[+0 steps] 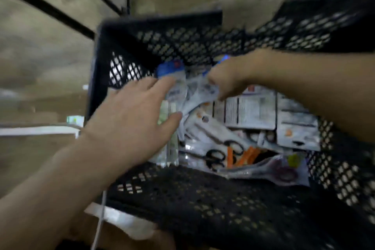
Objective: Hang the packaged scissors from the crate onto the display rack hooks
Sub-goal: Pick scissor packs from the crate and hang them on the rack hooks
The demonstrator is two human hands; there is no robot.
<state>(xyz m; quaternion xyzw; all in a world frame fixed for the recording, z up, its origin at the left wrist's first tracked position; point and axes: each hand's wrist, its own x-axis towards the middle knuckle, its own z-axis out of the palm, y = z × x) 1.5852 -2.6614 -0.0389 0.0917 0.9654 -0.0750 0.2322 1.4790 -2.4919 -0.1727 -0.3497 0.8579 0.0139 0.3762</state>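
Honestly nothing in here can be read, the shot's way too smeared. Inside the black crate, toward its far right side, a white card back has blocks of small print and dark bar-like stripes, but not one letter or number comes through. Nearer the crate's middle, the bent pack pinched by the right hand only shows grey smudges of print. The blue-topped pack by the crate's far left wall has a red spot on the blue, maybe a logo, can't tell. The yellow tag near the crate's near right corner is just blur.
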